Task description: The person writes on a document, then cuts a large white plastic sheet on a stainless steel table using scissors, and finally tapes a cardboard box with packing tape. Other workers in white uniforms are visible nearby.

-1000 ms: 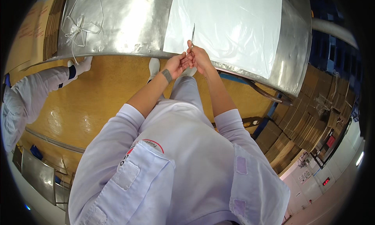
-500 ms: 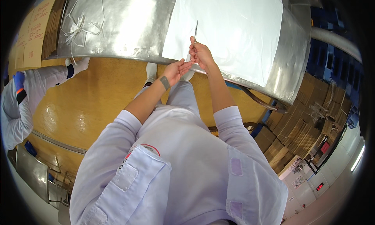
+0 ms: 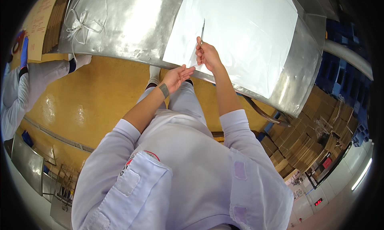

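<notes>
A stack of white plastic sheet (image 3: 244, 34) lies flat on the steel table, its near edge at the table's front rim. My right hand (image 3: 208, 56) is closed round the handle of slim metal scissors (image 3: 203, 29), whose narrow blades point away from me over the sheet. The grip hides most of the handle. Just left of it and nearer to me, my left hand (image 3: 177, 78) has its fingers stretched out, palm turned up, by the sheet's near edge. Its fingertips are close to the plastic; whether they touch it I cannot tell.
White ties (image 3: 81, 27) lie knotted on the steel table (image 3: 132, 30) at left. Flattened cartons (image 3: 48, 28) stand at its left end. A person with a blue glove (image 3: 24, 52) is at far left. Stacked cardboard (image 3: 306, 138) and blue crates (image 3: 344, 74) are at right.
My left hand has drawn slightly left and away from my right hand. My right hand keeps the scissors over the sheet. The other person's gloved hand has risen towards the cartons.
</notes>
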### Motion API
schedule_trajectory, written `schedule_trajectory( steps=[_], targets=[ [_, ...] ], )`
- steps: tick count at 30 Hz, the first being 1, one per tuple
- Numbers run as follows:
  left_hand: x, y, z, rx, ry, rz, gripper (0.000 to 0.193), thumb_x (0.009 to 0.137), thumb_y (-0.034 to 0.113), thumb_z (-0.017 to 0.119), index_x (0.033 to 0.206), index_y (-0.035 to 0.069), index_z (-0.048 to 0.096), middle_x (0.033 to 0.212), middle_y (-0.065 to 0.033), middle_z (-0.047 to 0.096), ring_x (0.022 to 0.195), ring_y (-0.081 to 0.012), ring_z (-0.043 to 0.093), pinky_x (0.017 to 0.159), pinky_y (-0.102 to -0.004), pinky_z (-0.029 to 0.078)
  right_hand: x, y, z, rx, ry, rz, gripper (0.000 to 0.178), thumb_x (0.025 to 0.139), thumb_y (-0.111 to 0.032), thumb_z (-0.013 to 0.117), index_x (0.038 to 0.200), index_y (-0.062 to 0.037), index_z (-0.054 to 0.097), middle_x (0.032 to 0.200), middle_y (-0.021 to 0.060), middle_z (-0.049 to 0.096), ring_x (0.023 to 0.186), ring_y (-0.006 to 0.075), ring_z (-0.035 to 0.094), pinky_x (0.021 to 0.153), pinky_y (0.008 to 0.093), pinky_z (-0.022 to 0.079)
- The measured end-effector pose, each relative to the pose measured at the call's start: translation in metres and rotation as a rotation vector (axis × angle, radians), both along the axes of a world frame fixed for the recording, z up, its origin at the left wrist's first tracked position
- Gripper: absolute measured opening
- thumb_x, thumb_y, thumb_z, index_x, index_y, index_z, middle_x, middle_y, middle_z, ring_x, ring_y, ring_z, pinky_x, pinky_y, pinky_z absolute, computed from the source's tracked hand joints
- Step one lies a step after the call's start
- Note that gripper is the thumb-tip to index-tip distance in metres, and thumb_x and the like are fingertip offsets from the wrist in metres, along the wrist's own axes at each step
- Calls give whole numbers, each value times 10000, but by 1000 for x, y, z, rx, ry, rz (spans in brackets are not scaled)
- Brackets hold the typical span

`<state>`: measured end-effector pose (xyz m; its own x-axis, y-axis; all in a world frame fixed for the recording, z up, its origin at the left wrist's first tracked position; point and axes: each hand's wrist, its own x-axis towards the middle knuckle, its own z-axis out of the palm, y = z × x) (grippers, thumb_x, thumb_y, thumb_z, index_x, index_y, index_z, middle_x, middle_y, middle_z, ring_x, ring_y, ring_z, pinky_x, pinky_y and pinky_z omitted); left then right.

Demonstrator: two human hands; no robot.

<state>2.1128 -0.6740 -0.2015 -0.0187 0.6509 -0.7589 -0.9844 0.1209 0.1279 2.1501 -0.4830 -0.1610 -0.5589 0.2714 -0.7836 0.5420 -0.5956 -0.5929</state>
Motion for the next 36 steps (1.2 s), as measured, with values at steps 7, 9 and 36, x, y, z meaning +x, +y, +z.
schedule_trajectory(
  steps=[7, 9, 36],
  targets=[
    [3, 2, 4, -48, 13, 32, 159, 1032, 225, 456, 1031, 71, 492, 1302, -166, 587, 1172, -188, 564, 926, -265, 484, -4, 15, -10, -28, 30, 20, 428, 921, -492, 605, 782, -97, 517, 583, -16, 473, 414, 130, 466, 406, 285, 387],
    [5, 3, 4, -59, 26, 30, 160, 1032, 228, 457, 1033, 72, 492, 1295, -164, 592, 1161, -182, 568, 926, -264, 486, -5, 19, -8, -22, 21, 27, 429, 920, -494, 604, 778, -98, 519, 583, -16, 472, 413, 129, 465, 406, 284, 385],
    [11, 6, 5, -109, 64, 77, 310, 1026, 237, 461, 1167, -15, 577, 1227, -143, 641, 1060, -143, 628, 890, -235, 509, -46, 124, -11, 2, 26, 410, 430, 935, -498, 584, 772, -109, 496, 534, -39, 399, 401, 125, 448, 412, 291, 393]
  ],
)
